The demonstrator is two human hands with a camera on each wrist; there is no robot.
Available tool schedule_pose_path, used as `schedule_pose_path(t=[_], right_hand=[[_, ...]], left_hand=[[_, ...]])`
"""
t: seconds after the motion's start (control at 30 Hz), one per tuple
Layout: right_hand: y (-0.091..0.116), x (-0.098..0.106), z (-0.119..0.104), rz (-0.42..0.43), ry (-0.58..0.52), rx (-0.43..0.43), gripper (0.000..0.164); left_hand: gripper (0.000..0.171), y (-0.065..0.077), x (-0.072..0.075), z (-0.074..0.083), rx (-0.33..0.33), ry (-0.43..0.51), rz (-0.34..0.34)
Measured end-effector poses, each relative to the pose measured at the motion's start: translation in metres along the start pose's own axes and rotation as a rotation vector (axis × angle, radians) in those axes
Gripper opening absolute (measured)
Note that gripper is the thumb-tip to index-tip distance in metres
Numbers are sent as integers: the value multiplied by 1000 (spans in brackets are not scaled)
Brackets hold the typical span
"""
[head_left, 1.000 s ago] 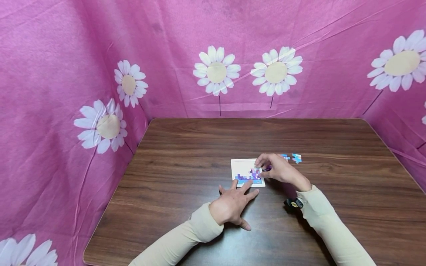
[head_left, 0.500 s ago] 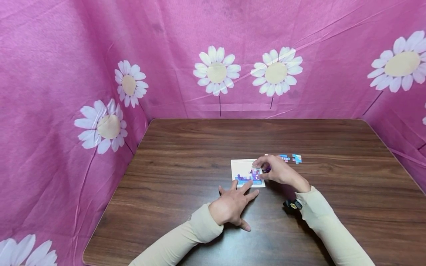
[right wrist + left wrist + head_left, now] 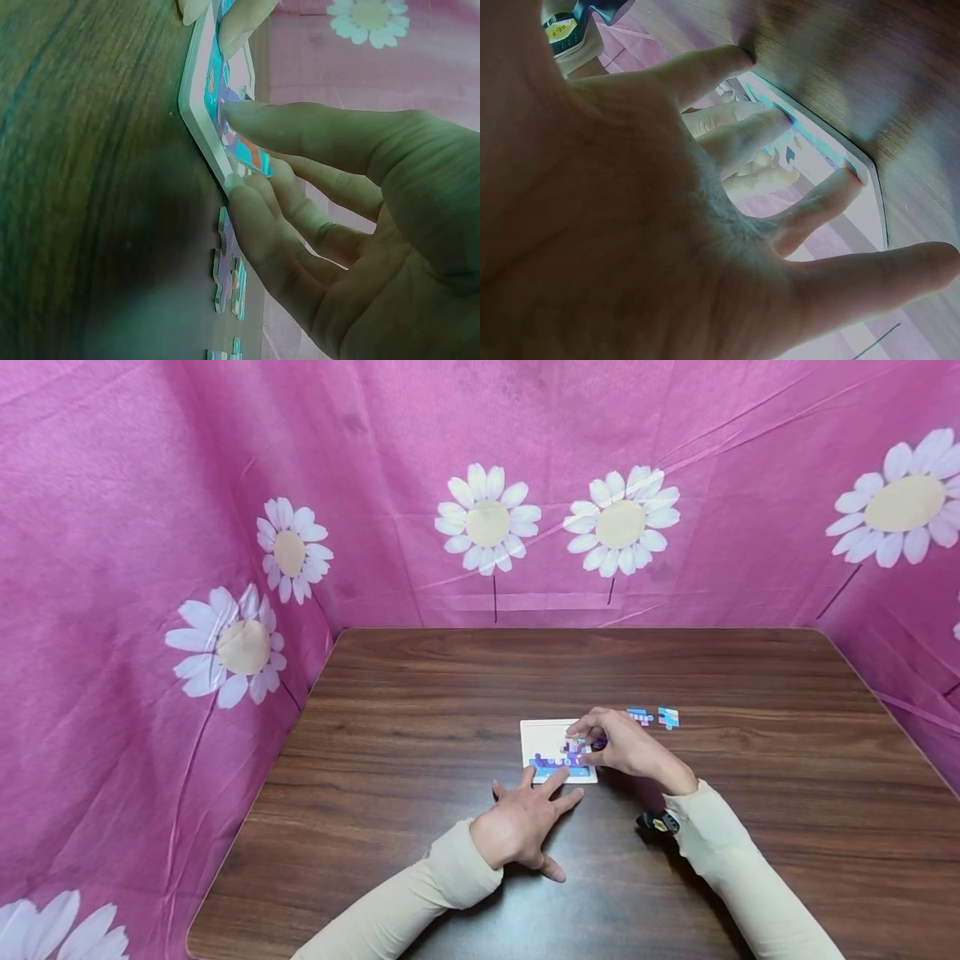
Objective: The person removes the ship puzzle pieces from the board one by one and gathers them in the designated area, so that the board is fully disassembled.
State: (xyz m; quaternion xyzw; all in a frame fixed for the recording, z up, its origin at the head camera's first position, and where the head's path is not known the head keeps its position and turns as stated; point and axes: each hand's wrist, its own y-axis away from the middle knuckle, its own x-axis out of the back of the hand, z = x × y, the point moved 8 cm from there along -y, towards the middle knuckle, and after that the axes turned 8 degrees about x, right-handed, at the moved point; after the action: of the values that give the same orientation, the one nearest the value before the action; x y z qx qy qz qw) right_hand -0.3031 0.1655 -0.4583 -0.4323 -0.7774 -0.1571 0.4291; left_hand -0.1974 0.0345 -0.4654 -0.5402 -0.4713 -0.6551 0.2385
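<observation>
Pressing a purple puzzle piece (image 3: 576,747) into the white puzzle tray (image 3: 538,737) at mid-table, your right hand (image 3: 626,745) curls over it, fingertips pushing down. Push off-line and, I judge, neighbouring pieces could pop loose. Your left hand (image 3: 522,821) lies spread, fingertips pinning the tray's near edge. Two spare pieces (image 3: 655,717) lie just beyond.

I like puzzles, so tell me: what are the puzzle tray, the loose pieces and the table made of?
The puzzle tray looks like thick white cardboard, matt: the right wrist view shows a raised, layered edge. The loose puzzle pieces seem to be printed card, flat with colour on top. The table shows dark wood grain with a soft sheen, perhaps a laminate rather than real wood.
</observation>
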Motion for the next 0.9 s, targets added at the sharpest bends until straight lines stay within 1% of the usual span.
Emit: schedule_pose_path(t=[0.17,0.3,0.4,0.5,0.57,0.67,0.77,0.9], right_hand=[[1,0,2,11,-40,-17,24],[0,-4,2,-22,-63,-4,14],[-1,-7,1,-49,-54,-1,12],[0,-7,0,-50,-51,5,11],[0,-4,-2,-40,-66,27,9],[1,2,0,-27,-137,27,6],[4,11,5,-2,-188,-4,6],[8,23,12,39,-205,-37,11]], left_hand=[[115,1,0,0,0,-1,3],[115,0,1,0,4,-4,7],[116,0,1,0,4,0,9],[116,0,1,1,2,-1,11],[116,1,1,1,1,-4,13],[115,1,1,1,0,-10,19],[115,1,2,1,1,-14,28],[115,1,2,1,-2,-11,34]])
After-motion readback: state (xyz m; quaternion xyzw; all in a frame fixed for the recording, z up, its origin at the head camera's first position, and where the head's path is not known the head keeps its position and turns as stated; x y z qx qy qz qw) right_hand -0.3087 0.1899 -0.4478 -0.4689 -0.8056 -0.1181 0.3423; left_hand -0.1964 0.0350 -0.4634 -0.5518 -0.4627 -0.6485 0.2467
